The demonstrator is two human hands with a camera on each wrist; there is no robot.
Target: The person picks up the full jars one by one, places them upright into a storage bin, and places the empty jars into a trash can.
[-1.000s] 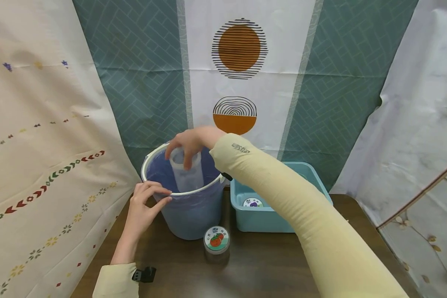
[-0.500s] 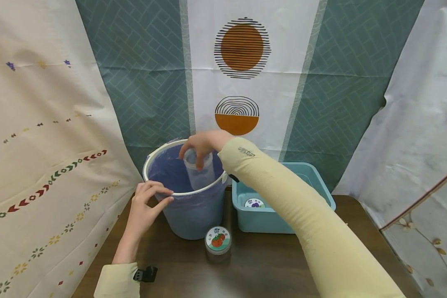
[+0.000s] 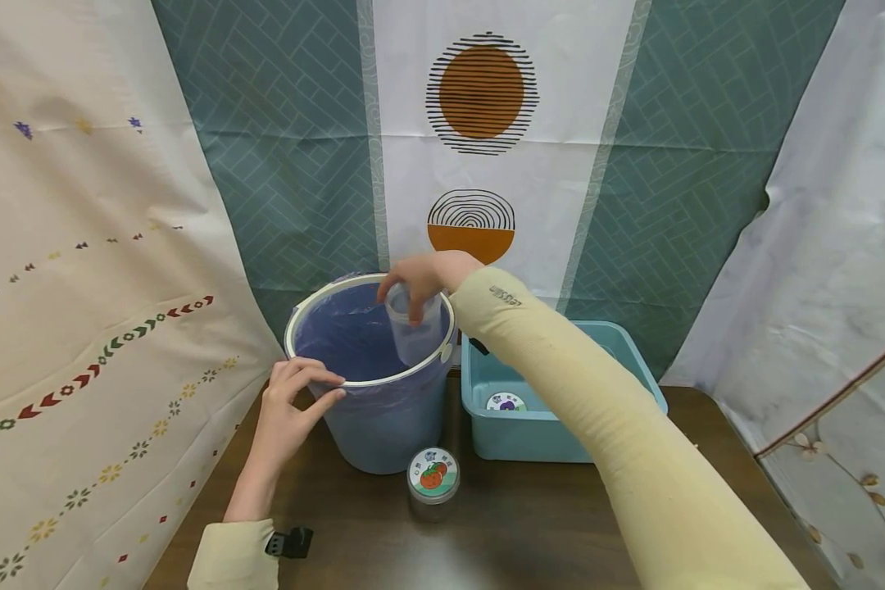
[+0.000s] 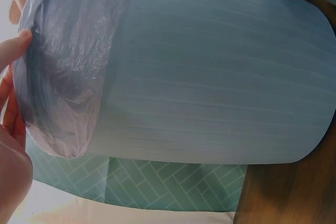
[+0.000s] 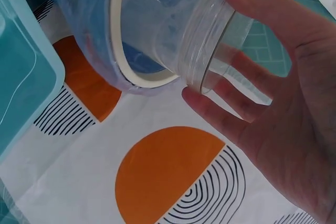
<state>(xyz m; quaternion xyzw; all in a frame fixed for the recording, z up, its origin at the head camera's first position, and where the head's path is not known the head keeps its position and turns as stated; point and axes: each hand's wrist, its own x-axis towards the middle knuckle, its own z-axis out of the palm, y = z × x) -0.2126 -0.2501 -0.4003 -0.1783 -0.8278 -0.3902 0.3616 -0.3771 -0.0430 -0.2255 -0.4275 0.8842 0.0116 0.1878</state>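
Note:
My right hand grips a clear plastic jar by its open, lidless mouth. The thumb and fingertips sit around the rim of the jar in the right wrist view. Most of the jar hangs upright, slightly tilted, within the mouth of a blue bin, near its right side. A thin translucent liner bag is folded over the bin's edge. At the front left, my left hand pinches the bin's white rim between thumb and fingers.
A jar with a tomato-pictured lid stands on the dark wooden table before the bin. Right of the bin is a light-blue tub with a purple-pictured lid inside. Patterned cloths hang behind and at both sides.
My right hand has carried the clear jar to the right within the bin's mouth, towards its right side. The left hand stays at the rim.

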